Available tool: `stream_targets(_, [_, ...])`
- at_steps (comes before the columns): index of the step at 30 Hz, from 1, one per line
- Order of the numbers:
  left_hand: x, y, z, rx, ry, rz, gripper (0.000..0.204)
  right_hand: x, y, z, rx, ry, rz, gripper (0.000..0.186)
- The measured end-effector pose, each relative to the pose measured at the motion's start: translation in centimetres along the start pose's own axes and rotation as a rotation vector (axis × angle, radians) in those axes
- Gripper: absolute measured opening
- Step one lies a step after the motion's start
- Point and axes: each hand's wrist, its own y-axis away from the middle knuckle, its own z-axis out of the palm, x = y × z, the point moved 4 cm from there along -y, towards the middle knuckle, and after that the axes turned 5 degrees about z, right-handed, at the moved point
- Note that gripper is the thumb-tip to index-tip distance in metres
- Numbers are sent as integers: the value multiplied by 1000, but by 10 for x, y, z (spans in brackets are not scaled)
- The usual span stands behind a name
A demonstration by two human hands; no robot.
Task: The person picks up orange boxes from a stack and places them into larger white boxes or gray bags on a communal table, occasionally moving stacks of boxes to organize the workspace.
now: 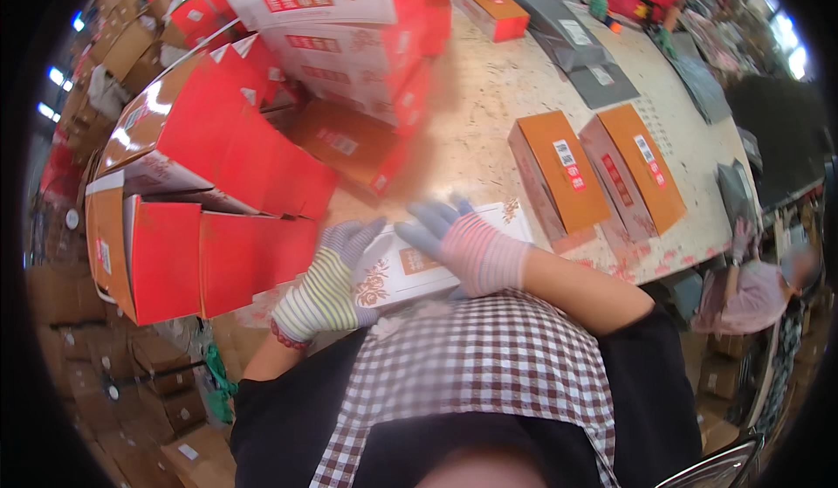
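Observation:
A white cardboard box (pixel 403 264) with brown floral print lies at the table's near edge, in front of my apron. Around its left end is my left hand (pixel 330 280), in a grey glove with yellow-green stripes, fingers on the far side and thumb at the near side. My right hand (pixel 476 245), in a grey glove with pink stripes, rests across the box's top right part. Its fingers are spread and slightly blurred. Part of the box's top is hidden beneath that hand.
Red and brown boxes (pixel 262 152) lean in rows at left, beside a tall stack of white-and-red boxes (pixel 327 51). Two brown-topped boxes (pixel 563 174) stand on the table (pixel 476 126) at right. Grey plastic parcels (pixel 567 38) lie farther off. Co-workers' gloved hands (pixel 598 3) show at the far edge.

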Motion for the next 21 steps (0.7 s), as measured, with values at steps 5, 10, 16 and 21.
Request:
stream_targets(5, [8, -34, -18, 431, 84, 201, 107, 44, 18, 18, 361, -434, 144, 94])
stream_targets(10, [0, -113, 41, 583, 1157, 65, 103, 94, 57, -50, 438, -1072, 462, 110])
stream_targets(16, [-23, -168, 107, 428, 1614, -438, 90, 109, 70, -43, 691, -190, 609, 95])
stream_targets(21, [-18, -169, 122, 160, 1744, -228, 90, 57, 44, -17, 371, 93, 887, 94])
